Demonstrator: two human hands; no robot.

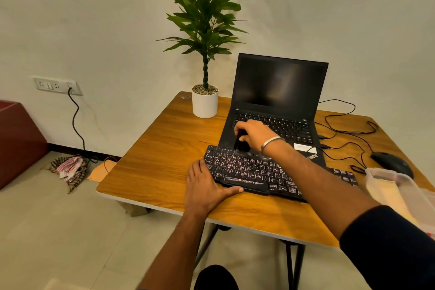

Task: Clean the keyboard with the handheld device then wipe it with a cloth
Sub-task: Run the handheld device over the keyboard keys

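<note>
A black keyboard [249, 169] with white lettering lies slanted on the wooden table [162, 146], in front of an open black laptop [277, 92]. My right hand [255, 135] grips a small black handheld device [241, 143], whose lower end touches the keyboard's upper left rows. My left hand [204, 186] rests flat on the table against the keyboard's left end, fingers straight, thumb along the front edge. My right forearm crosses over the keyboard's right half and hides it.
A potted plant [204, 101] stands at the table's back left. A black mouse [392, 163] with tangled cables and a clear plastic container [400, 193] sit at the right. A checked cloth [70, 168] lies on the floor below a wall socket [56, 85].
</note>
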